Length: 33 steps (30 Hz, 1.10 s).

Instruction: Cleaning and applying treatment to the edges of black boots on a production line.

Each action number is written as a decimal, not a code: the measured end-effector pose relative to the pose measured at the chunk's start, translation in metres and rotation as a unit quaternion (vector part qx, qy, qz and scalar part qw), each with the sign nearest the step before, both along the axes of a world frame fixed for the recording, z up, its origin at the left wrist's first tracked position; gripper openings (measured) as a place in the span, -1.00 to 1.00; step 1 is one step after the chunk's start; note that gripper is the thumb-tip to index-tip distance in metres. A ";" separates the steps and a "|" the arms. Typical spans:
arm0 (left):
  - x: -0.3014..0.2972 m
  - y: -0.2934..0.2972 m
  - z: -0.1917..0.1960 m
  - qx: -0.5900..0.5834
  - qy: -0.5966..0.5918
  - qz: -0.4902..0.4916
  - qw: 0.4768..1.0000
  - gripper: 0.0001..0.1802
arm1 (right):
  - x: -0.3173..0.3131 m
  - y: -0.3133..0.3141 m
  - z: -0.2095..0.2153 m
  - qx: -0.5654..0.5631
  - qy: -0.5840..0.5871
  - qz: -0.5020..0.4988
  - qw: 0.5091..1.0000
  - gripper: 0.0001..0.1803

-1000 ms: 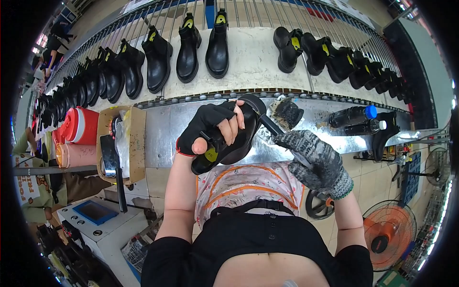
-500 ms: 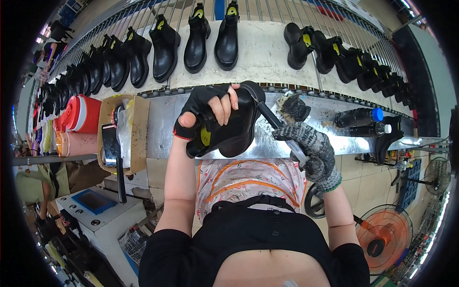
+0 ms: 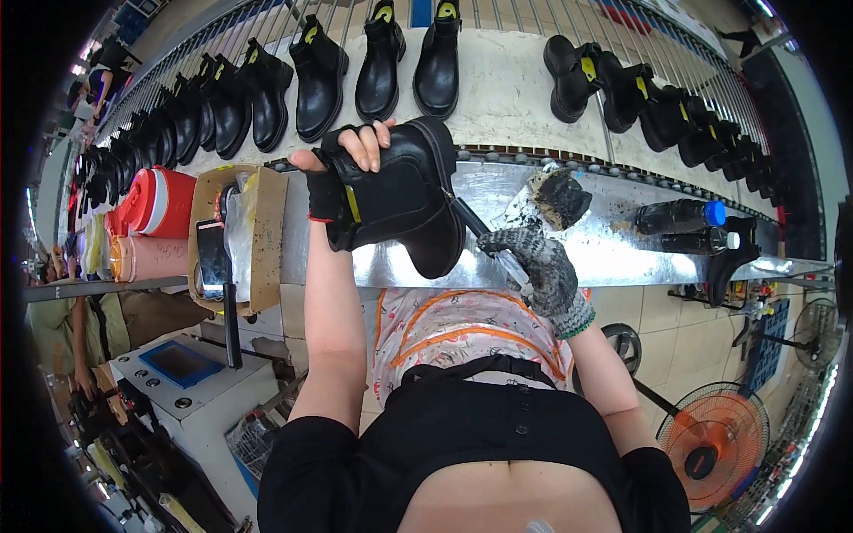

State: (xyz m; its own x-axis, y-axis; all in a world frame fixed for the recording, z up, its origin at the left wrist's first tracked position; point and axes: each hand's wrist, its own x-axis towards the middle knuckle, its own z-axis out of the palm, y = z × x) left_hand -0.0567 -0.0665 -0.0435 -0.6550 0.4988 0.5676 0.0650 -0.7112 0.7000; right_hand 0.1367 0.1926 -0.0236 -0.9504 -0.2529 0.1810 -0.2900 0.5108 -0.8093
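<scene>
My left hand [image 3: 357,153], in a black fingerless glove, grips a black ankle boot [image 3: 395,191] by its upper. The boot is tipped on its side, sole facing right, with a yellow patch showing inside its opening. In a grey knitted glove, my right hand [image 3: 544,275] is closed round a slim tool [image 3: 468,216] with a black shaft and a pale handle. The tool's thin tip meets the boot near where the upper joins the sole; whether it presses there I cannot tell. Beyond the right hand, a dark crusty lump [image 3: 562,197] rests on crumpled foil.
Black boots [image 3: 321,80] stand in a row behind the metal bench [image 3: 604,262], and more boots [image 3: 622,93] lean at the right. Two dark bottles [image 3: 671,216] lie on the bench. A cardboard box [image 3: 267,240] and red jug [image 3: 160,202] are left; an orange fan [image 3: 715,444] is lower right.
The boot has turned in my left hand, its sole swinging to face right, and has shifted slightly left. My right hand with the tool has followed to the left.
</scene>
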 end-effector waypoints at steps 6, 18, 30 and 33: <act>-0.017 -0.018 -0.026 0.040 -0.079 0.020 0.996 -0.08 | -0.002 0.000 -0.010 -0.080 -0.100 0.024 0.991 -0.32; -0.038 -0.056 -0.058 -0.021 -0.257 0.131 0.957 -0.07 | 0.010 0.008 -0.042 -0.111 -0.193 0.002 0.975 -0.67; -0.031 -0.034 -0.074 -0.159 -0.239 0.394 0.873 -0.27 | 0.030 0.019 -0.122 -0.604 -0.410 -0.108 0.675 -0.09; -0.030 -0.061 -0.098 -0.264 -0.099 0.467 0.838 -0.37 | 0.031 0.011 -0.109 -0.630 -0.424 -0.153 0.633 -0.12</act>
State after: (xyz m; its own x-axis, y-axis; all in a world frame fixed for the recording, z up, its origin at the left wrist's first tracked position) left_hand -0.0866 -0.1274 -0.1415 -0.9552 -0.1355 0.2631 0.2658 -0.0020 0.9640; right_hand 0.1677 0.2036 -0.1327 -0.8105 -0.1965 -0.5518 0.4776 -0.7670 -0.4284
